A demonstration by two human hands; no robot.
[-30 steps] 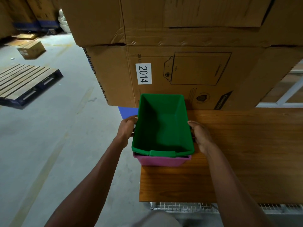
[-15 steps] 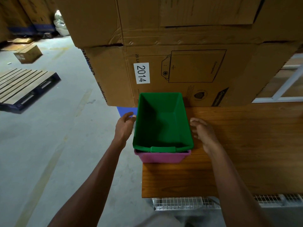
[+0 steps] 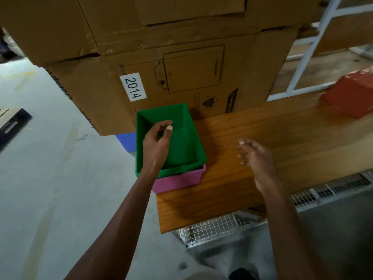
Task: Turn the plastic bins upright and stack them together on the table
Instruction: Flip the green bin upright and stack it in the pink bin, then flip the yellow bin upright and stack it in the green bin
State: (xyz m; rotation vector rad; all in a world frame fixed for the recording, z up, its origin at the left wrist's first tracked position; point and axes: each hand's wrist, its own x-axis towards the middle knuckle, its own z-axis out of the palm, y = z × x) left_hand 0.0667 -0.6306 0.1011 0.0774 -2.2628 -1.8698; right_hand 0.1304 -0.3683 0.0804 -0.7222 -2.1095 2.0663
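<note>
Head view puts the green bin (image 3: 181,138) at the middle of things, so we place everything else against it. It sits upright with its mouth open to us, nested into the pink bin (image 3: 179,181), whose rim and near wall show just below the green rim. We judge the pair is stacked this way because upright bins of matching shape drop into one another and take up one footprint. The stack stands at the left end of the tabletop (image 3: 262,148), its left side close to that edge, with the cardboard box (image 3: 181,77) labelled 2014 directly behind it.

Our left hand (image 3: 156,144) hovers over the green bin's open mouth, its fingers (image 3: 169,128) loosely curled and holding nothing; we cannot tell whether any of them brush the bin's inner wall. Our right hand (image 3: 255,156) hangs above bare wood to the right of the green bin, well apart from it, fingers relaxed and half-open, also empty. Neither hand grips a rim, which suggests to us that the stack needs no more steadying.

Far to the right of the green bin, near the picture's edge, a red bin (image 3: 349,98) lies on the tabletop, blurred; it looks to be bottom-up, so it likely wants turning over and adding on top. Behind and left of the green bin, something blue (image 3: 127,141) shows beyond the tabletop's edge, under the box; what it is we cannot make out.
</note>
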